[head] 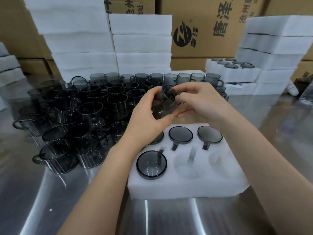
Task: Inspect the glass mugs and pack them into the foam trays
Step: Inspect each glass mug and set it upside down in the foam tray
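Both hands hold one smoky grey glass mug in the air above the far edge of a white foam tray. My left hand grips its body from the left and below. My right hand pinches it near the rim and handle from the right. The tray lies in front of me with two rows of round pockets. Mugs fill the far row and the near left pocket. The near middle pocket and the near right one are empty. Several loose mugs crowd the table on the left.
Stacks of white foam trays stand behind the mugs, with cardboard boxes behind them. At the right a packed tray sits on more stacked foam. The shiny steel table runs to the near edge.
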The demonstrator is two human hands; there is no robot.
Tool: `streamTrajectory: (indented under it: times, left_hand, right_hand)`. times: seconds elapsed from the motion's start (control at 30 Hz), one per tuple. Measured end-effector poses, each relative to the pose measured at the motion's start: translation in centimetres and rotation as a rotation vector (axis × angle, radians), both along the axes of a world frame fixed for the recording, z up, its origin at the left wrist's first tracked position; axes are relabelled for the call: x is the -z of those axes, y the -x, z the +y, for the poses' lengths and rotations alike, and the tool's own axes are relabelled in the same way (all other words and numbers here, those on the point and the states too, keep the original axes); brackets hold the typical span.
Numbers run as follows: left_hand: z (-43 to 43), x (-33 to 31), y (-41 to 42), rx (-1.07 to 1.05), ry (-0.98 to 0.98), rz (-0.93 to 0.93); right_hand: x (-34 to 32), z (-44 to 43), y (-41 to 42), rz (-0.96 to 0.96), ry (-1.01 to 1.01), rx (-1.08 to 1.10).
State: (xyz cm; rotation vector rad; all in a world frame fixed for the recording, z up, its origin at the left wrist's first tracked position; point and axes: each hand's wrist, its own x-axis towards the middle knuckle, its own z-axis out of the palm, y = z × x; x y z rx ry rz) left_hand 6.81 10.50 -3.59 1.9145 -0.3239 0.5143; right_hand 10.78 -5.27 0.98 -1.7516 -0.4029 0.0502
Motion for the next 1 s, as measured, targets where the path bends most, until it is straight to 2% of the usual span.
streamTrajectory:
  times: [0.17, 0.37, 0.6, 0.83, 1.0]
  left_hand:
    - [0.4, 0.4, -0.4, -0.027, 0.06, -0.011]
    - [0.4, 0.4, -0.6, -0.049, 0.007, -0.046]
    - [0.5, 0.4, -0.7, -0.062, -0.127, -0.084]
    - [0.1, 0.3, -0.4, -0.02, -0.26, -0.149]
    - [0.0, 0.2, -0.2, 0.01, -0.279, -0.16]
  right_hand:
    - [1.3, -0.8, 0.5, 0.083, -0.093, -0.183]
    - [1.9, -1.1, 0.6, -0.036, -0.028, -0.184]
    - [2.0, -0.8, 0.8, -0.224, 0.091, -0.067]
    - [2.2, -0.2, 0.7, -0.207, 0.093, 0.055]
    - [2.4, -0.5, 0.2, -0.136, -0.058, 0.093]
